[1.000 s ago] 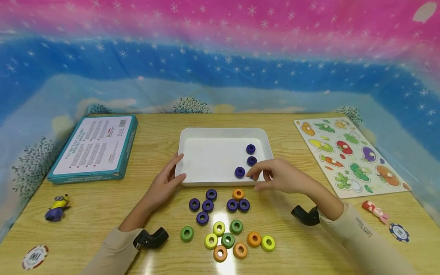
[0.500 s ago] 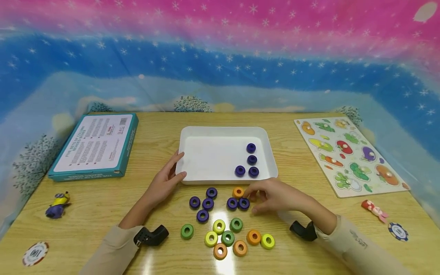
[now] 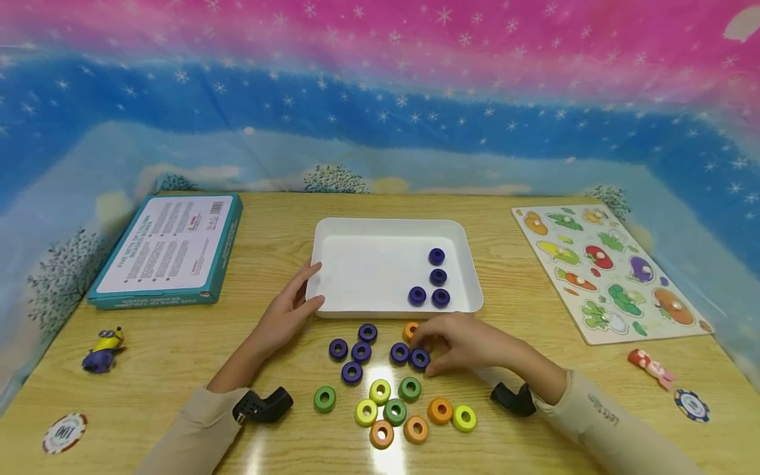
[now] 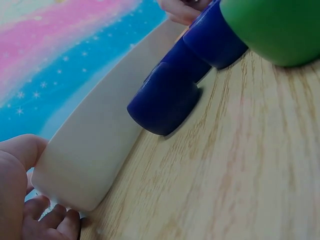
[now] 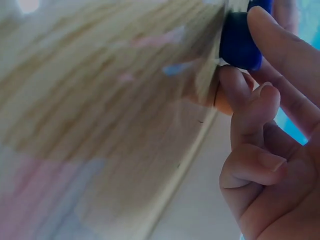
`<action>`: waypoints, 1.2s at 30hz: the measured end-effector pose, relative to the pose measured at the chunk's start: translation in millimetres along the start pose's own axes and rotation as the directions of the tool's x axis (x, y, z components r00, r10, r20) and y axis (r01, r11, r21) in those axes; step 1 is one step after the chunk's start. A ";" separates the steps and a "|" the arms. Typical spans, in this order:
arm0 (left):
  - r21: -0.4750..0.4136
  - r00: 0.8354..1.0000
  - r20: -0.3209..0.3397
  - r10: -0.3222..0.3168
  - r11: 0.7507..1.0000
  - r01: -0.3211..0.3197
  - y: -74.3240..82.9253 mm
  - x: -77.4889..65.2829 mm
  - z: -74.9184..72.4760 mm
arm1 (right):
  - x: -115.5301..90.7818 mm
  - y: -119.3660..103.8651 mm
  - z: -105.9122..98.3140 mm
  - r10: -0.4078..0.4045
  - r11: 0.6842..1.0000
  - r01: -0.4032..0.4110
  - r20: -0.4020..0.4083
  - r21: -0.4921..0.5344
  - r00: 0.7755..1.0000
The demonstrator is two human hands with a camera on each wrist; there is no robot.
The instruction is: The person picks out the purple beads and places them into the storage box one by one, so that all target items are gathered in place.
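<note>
A white tray (image 3: 380,267) stands at mid-table, with several purple beads, thick rings with a hole, at its right end. My left hand (image 3: 289,311) holds the tray's left side, thumb at the near corner. Just in front of the tray, my right hand (image 3: 469,343) has thumb and forefinger around a purple bead (image 3: 420,359); in the right wrist view the thumb lies against this bead (image 5: 241,42) and the other fingers are curled. Beside it are another purple bead (image 3: 399,353) and an orange bead (image 3: 410,331), partly covered by the fingers.
Nearer lie more purple beads (image 3: 351,373), plus green (image 3: 324,399), yellow (image 3: 464,418) and orange beads (image 3: 415,429). A teal box (image 3: 169,247) lies left, a vegetable puzzle board (image 3: 611,277) right. Small figures and poker chips (image 3: 64,433) lie at both sides.
My right hand has left a purple bead inside the tray's near right corner and come back toward me to a purple bead on the table. The left hand stays at the tray.
</note>
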State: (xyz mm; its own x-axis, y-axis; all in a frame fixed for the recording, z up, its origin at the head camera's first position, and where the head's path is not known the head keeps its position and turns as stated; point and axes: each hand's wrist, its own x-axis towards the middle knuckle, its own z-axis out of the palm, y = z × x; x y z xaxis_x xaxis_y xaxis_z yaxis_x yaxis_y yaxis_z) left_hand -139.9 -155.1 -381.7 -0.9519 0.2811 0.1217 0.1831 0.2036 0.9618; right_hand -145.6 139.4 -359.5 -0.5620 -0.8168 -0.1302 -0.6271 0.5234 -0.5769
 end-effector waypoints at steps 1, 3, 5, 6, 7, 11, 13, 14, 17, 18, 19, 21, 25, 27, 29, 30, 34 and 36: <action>-0.001 1.000 0.000 0.001 1.000 -0.001 0.1 0.0 0.0 | 0.0 -0.2 -0.2 -0.004 1.000 0.004 0.001 -0.003 1.000; -0.006 1.000 -0.001 -0.002 1.000 0.002 0.2 -0.3 -0.2 | -0.7 -1.2 -1.6 -0.009 1.000 0.009 0.004 0.002 1.000; -0.006 1.000 -0.003 -0.009 1.000 0.009 0.1 -0.8 -0.2 | -2.6 -2.6 -4.9 -0.008 1.000 0.008 0.006 0.024 1.000; -0.006 1.000 -0.005 -0.012 1.000 0.012 0.0 -1.1 -0.3 | -3.8 -3.3 -7.5 -0.002 0.999 0.002 0.005 0.036 1.000; -0.006 1.000 -0.006 -0.015 1.000 0.015 0.0 -1.3 -0.3 | -4.9 -4.1 -10.9 0.001 0.999 -0.001 -0.001 0.043 1.000; -0.007 1.000 -0.010 -0.022 1.000 0.022 -0.4 -1.7 -0.6 | -7.4 -4.5 -30.5 0.029 0.999 -0.027 -0.048 0.038 0.998; -0.009 1.000 -0.009 -0.022 1.000 0.022 -0.6 -1.8 -0.8 | -6.0 -2.3 -42.0 0.037 0.999 -0.035 -0.090 0.017 0.995; -0.010 1.000 -0.008 -0.023 1.000 0.023 -0.9 -1.8 -0.9 | -4.8 -0.7 -47.5 0.043 0.999 -0.042 -0.111 0.012 0.993; -0.012 1.000 -0.005 -0.024 1.000 0.024 -1.4 -2.1 -1.2 | 1.9 5.9 -60.4 0.057 0.998 -0.059 -0.174 -0.011 0.983; -0.014 1.000 -0.004 -0.023 1.000 0.023 -1.6 -2.2 -1.2 | 5.2 8.8 -63.1 0.059 0.998 -0.063 -0.190 -0.018 0.980; -0.015 1.000 -0.003 -0.023 1.000 0.023 -1.8 -2.1 -1.2 | 8.6 11.5 -65.2 0.057 0.998 -0.064 -0.203 -0.025 0.978; -0.015 1.000 -0.002 -0.020 1.000 0.020 -1.9 -2.1 -1.2 | 16.5 18.3 -67.0 0.062 0.996 -0.075 -0.219 -0.052 0.974; 0.001 1.000 -0.006 -0.017 1.000 0.017 -1.8 -1.4 -0.7 | 31.6 32.6 -66.2 0.101 0.991 -0.117 -0.206 -0.069 0.973; 0.007 1.000 -0.005 -0.013 1.000 0.013 -1.5 -0.6 -0.3 | 37.6 39.4 -65.2 0.130 0.987 -0.146 -0.195 -0.072 0.972; 0.004 1.000 -0.002 -0.010 1.000 0.010 -1.0 0.3 -0.2 | 42.7 45.6 -64.4 0.146 0.983 -0.164 -0.190 -0.083 0.971; -0.001 1.000 0.000 -0.008 1.000 0.008 -0.8 0.6 -0.3 | 44.9 48.1 -64.0 0.152 0.981 -0.171 -0.189 -0.088 0.970; 0.000 1.000 -0.004 -0.013 1.000 0.013 0.0 1.1 -0.8 | 51.0 55.2 -62.0 0.158 0.979 -0.178 -0.178 -0.102 0.971; 0.005 1.000 -0.008 -0.015 1.000 0.015 0.1 1.0 -1.2 | 52.9 57.2 -61.0 0.155 0.980 -0.173 -0.170 -0.098 0.973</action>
State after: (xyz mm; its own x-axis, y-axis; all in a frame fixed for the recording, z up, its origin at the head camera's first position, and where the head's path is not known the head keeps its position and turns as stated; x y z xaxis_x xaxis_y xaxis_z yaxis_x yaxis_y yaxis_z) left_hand -141.2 -155.9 -381.2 -0.9565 0.2706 0.1092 0.1698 0.2122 0.9624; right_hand -244.1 140.9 -350.2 -0.7357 -0.6727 -0.0793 -0.5703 0.6783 -0.4633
